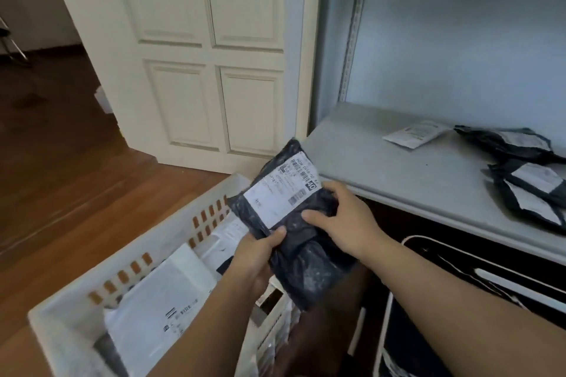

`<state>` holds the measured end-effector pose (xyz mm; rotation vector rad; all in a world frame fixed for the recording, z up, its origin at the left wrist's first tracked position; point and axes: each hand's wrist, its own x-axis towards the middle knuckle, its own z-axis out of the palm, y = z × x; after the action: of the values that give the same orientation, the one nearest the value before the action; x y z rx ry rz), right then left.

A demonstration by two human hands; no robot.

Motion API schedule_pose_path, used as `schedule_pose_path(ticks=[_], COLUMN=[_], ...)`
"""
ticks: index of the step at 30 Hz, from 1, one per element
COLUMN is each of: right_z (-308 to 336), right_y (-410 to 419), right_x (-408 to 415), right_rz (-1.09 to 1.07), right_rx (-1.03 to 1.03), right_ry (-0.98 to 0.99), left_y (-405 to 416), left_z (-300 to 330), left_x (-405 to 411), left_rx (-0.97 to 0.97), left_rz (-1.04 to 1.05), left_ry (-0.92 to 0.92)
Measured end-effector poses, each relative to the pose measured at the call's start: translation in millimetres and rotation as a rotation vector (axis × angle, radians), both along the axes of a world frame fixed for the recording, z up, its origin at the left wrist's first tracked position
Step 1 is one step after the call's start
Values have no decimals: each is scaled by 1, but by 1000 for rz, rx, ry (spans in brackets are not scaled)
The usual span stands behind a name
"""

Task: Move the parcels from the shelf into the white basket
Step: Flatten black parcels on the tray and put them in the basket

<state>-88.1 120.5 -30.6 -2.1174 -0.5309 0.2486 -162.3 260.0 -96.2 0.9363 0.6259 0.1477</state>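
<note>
Both hands are on one dark grey plastic parcel (294, 229), held in the air above the right end of the white basket (171, 242) and just off the front left corner of the shelf (398, 168). The left hand (254, 257) grips its lower left edge, thumb curled over the top face and fingers tucked beneath. The right hand (343, 211) holds the right edge, thumb lying across the top and fingers wrapped around the side.

The parcel is a soft, crinkled mailer bag, tilted, with a white shipping label (281, 190) covering its upper half; the label carries barcodes and small print too fine to read.

The basket below has slotted walls and already holds a large white mailer (162, 294) with dark print, lying flat, and other packets partly hidden under the arms.

On the pale grey shelf, toward its right edge, lie two more dark parcels (526, 171) with white labels, one overlapping the other. A small white packet (413, 133) lies apart from them, nearer the back. Under the shelf sits a dark bin with white trim (477, 272). A cream panelled door (208, 49) stands open behind the basket, on a wooden floor (61, 168).
</note>
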Motion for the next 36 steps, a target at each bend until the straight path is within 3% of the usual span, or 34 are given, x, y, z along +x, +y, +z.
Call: schedule_pose_path(ticks=[4, 8, 11, 13, 15, 17, 19, 24, 30, 36], right_z=[-43, -89, -116, -123, -129, -133, -137, -138, -146, -149], right_y=[32, 53, 59, 59, 60, 60, 61, 66, 70, 60], right_x=[-6, -25, -29, -25, -20, -17, -17, -13, -11, -10], right_rz=[95, 359, 630, 701, 727, 747, 761, 766, 785, 776], right_rx=[-350, -681, -942, -1019, -1066, -1114, -1154, -1212, -1198, -1058], right_ry=[-64, -98, -200, -174, -126, -125, -141, -167, -216, -196], left_y=[54, 72, 64, 54, 52, 55, 59, 52, 53, 56], left_z=[-70, -139, -160, -143, -142, -146, -155, -181, -189, -169], left_x=[-20, -54, -65, -65, -59, -53, -48, -46, -38, -32], left_rx=[-40, 98, 466, 905, 1338, 1545, 1543, 1537, 1365, 1277], left_rz=[330, 284, 185, 131, -108, -422, -689, -1004, -1121, -1106], left_ry=[395, 764, 1106, 1221, 1101, 897, 808, 944, 1043, 1034])
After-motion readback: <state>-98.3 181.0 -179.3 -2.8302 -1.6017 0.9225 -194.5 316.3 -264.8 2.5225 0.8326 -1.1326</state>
